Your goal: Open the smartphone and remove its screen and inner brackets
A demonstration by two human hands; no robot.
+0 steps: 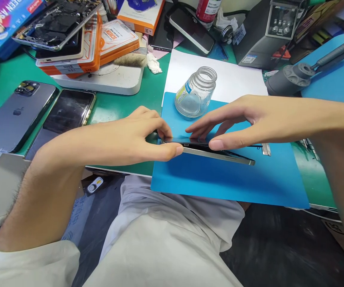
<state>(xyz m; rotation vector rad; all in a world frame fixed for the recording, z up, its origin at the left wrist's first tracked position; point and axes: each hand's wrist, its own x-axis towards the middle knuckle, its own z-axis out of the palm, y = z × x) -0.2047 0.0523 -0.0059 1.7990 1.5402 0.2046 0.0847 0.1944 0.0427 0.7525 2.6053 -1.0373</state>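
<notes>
A smartphone with a silver side frame is held just over a blue mat, seen nearly edge-on. Its dark screen stands apart from the frame along the near side, the gap widening to the right. My left hand grips the phone's left end, thumb on the near edge and fingers curled behind. Above the screen, my right hand has its fingers stretched out and apart; the thumb tip lies at the near edge of the screen. Whether those fingertips touch the glass I cannot tell.
The blue mat lies at the table's front edge. Behind the phone stands an open glass jar. A grey iPhone and a second phone lie left. Boxes are stacked at the back; a grey tool is right.
</notes>
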